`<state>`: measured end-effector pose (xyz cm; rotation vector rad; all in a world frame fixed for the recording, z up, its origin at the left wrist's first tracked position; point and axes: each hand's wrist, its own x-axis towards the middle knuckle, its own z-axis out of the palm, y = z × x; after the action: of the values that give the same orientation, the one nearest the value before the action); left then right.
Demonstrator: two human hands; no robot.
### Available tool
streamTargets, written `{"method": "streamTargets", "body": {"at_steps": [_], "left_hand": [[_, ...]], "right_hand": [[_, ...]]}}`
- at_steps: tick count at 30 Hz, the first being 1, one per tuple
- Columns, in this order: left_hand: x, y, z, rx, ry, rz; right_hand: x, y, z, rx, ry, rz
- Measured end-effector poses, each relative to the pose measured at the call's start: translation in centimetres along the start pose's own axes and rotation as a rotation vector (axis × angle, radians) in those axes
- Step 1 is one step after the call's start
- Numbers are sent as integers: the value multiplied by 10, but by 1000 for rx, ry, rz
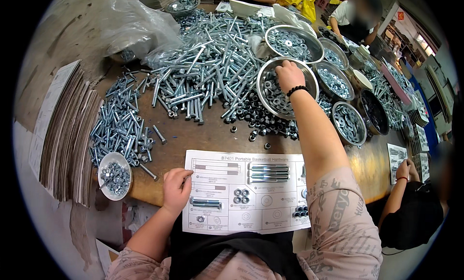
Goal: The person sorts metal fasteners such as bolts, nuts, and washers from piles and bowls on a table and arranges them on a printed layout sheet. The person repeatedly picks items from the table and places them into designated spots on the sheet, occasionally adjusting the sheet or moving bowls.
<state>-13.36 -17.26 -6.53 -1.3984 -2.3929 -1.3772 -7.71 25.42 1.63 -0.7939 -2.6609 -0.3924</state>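
Observation:
My right hand [290, 74], a black bead bracelet on its wrist, reaches into a steel bowl [260, 89] of grey washers [276, 97]. Its fingers curl down among them, tips hidden. By the left edge of a printed hardware sheet [251, 222], my left hand [177, 189] is closed with thumb and fingers together; whatever it pinches is too small to make out. Lying on the sheet's printed boxes are long bolts [268, 173], shorter bolts [205, 203], silver nuts [241, 196] and dark nuts [300, 212]. My right forearm covers part of the sheet's right side.
Behind the sheet spreads a large heap of long bolts [208, 67], with black nuts [270, 123] before it. Shorter bolts [121, 120] and a white bowl of nuts [114, 193] are left, beside stacked cardboard sheets [65, 140]. More washer bowls [349, 141] stand right. Co-workers sit nearby.

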Motion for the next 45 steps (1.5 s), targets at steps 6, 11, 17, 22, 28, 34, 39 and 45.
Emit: {"method": "streamTargets", "body": {"at_steps": [6, 11, 17, 22, 28, 34, 39, 45], "left_hand": [[-1, 1, 0, 5, -6, -23], [-2, -2, -1, -8, -25, -13], [10, 42, -6, -182, -2, 15], [33, 107, 3, -754, -248, -35], [34, 115, 11, -808, -233, 9], [29, 98, 8, -1198, -141, -563], [26, 85, 7, -1542, -240, -741], [21, 84, -3, -1687, -289, -783]], "right_hand": [[-23, -5, -6, 554, 101, 245], [-76, -35, -50, 1057, 17, 308], [-150, -79, -105, 1343, -48, 188], [-183, -100, -119, 1445, -14, 12], [-207, -120, -130, 1660, -320, 54], [-155, -86, -88, 1087, -162, -41], [-99, -26, -21, 376, 57, 45], [-72, -25, -7, 28, -174, 110]]}}
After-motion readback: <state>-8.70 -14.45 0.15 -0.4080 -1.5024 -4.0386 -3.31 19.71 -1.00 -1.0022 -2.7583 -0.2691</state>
